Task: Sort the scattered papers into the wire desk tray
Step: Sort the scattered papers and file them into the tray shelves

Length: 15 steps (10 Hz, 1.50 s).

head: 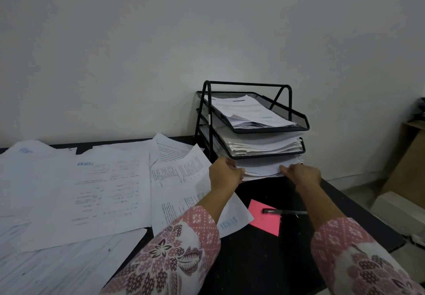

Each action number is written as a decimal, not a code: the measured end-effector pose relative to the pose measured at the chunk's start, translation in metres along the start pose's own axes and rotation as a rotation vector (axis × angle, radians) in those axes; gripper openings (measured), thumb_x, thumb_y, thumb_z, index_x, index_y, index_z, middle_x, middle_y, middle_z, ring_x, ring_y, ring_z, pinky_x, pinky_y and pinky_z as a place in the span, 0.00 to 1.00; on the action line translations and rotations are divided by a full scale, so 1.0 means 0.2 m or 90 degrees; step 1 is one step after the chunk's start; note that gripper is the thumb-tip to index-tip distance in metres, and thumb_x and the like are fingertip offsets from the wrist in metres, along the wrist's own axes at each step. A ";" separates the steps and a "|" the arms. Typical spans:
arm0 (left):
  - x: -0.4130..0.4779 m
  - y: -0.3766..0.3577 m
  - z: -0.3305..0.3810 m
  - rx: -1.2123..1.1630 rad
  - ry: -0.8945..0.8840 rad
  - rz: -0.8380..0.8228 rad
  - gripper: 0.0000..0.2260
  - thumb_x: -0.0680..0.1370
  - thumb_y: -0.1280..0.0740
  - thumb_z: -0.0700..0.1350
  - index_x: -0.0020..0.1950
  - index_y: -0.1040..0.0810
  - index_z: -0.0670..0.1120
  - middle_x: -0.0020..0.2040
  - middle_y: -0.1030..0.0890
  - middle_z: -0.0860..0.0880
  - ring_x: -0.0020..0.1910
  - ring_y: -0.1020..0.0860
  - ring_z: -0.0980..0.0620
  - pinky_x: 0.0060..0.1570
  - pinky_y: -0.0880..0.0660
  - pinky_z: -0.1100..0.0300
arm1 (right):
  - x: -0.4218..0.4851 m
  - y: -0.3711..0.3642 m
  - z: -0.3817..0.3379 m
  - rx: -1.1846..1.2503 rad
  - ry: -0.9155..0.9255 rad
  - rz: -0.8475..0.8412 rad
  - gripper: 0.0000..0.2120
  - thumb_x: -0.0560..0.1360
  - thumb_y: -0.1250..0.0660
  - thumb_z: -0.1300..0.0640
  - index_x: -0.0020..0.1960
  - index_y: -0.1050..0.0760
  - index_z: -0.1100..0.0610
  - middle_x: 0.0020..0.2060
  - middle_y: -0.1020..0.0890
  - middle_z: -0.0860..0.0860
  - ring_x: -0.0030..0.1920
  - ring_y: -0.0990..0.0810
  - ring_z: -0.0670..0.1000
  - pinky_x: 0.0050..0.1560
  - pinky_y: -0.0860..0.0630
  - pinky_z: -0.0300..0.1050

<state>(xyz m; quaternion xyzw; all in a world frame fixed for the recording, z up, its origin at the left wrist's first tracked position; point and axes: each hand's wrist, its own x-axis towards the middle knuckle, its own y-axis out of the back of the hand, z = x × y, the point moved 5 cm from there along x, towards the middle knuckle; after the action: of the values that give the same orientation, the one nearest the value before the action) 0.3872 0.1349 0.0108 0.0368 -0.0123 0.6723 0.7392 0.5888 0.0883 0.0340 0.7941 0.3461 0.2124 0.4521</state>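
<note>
A person's 2 arms in pink patterned sleeves reach forward over a black desk [271, 260] toward a black wire desk tray [296, 120] with 3 tiers, standing near the white wall. Every tier holds paper. The left hand [226, 173] grips the front left corner of a thick stack of white paper [262, 168] in the bottom tier, fingers curled round its edge. The right hand [303, 174] grips the stack's front edge further right, fingers curled over the top. The stack sticks out past the front of the tier, so it looks part-way in.

Loose papers [92, 191], the ones to be sorted, are spread in overlapping layers across the left half of the desk, some reaching the near edge. 1 printed sheet [179, 175] lies under the left forearm. In front of the tray, between the arms, lie a pink sticky note [264, 223] and a black pen [284, 212] resting partly on it.

The stack is likely heavy for paper yet floppy, and the sheets will slide over each other. Holding it at both front corners, pinched top and bottom, should keep it square. Single loose sheets are light and bend easily, and are best gathered into a bundle and lifted by 2 opposite edges.
</note>
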 end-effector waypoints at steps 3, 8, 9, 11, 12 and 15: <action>-0.04 0.25 -0.01 0.091 -0.032 0.012 0.07 0.73 0.32 0.33 0.44 0.25 0.44 0.38 0.20 0.45 0.35 0.20 0.52 0.36 0.21 0.60 | -0.19 -0.12 -0.09 0.548 -0.005 0.035 0.07 0.76 0.38 0.65 0.53 0.25 0.64 0.39 0.20 0.57 0.32 0.22 0.48 0.30 0.25 0.38; -0.33 1.38 -0.17 0.583 -0.095 0.274 0.06 0.75 0.33 0.45 0.51 0.21 0.46 0.51 0.20 0.47 0.52 0.25 0.47 0.49 0.27 0.55 | -0.55 -0.37 -0.32 0.101 0.190 -0.044 0.16 0.74 0.32 0.58 0.58 0.29 0.65 0.53 0.22 0.60 0.53 0.23 0.59 0.45 0.29 0.44; -0.38 1.55 -0.17 0.696 -0.031 0.334 0.12 0.76 0.34 0.51 0.56 0.23 0.47 0.57 0.23 0.44 0.58 0.28 0.44 0.55 0.30 0.51 | -0.58 -0.33 -0.41 0.080 0.253 -0.038 0.09 0.75 0.36 0.61 0.52 0.25 0.66 0.53 0.21 0.62 0.54 0.23 0.59 0.46 0.32 0.42; -0.43 1.70 -0.23 0.805 0.140 0.281 0.34 0.71 0.37 0.68 0.66 0.35 0.45 0.62 0.28 0.43 0.61 0.31 0.43 0.59 0.33 0.51 | -0.67 -0.17 -0.63 0.136 0.337 0.047 0.09 0.77 0.38 0.63 0.53 0.25 0.66 0.53 0.22 0.63 0.54 0.24 0.60 0.49 0.30 0.44; -0.43 1.72 -0.22 0.819 0.159 0.265 0.37 0.69 0.36 0.69 0.67 0.37 0.46 0.62 0.29 0.43 0.62 0.32 0.43 0.59 0.34 0.51 | -0.70 -0.07 -0.75 0.178 0.347 0.076 0.08 0.76 0.38 0.63 0.52 0.24 0.65 0.52 0.21 0.61 0.54 0.24 0.59 0.49 0.32 0.42; -0.40 1.82 -0.15 0.635 0.239 0.206 0.43 0.64 0.23 0.59 0.67 0.42 0.40 0.64 0.34 0.40 0.62 0.29 0.43 0.56 0.29 0.54 | -0.73 0.02 -0.86 0.327 0.290 0.084 0.08 0.77 0.37 0.60 0.53 0.23 0.62 0.49 0.22 0.56 0.47 0.26 0.52 0.45 0.35 0.40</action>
<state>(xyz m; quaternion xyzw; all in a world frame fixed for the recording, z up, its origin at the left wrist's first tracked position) 0.0172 0.0906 -0.0110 0.2595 0.4343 0.6966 0.5088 0.3800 0.0774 0.1203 0.8350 0.4281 0.3187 0.1339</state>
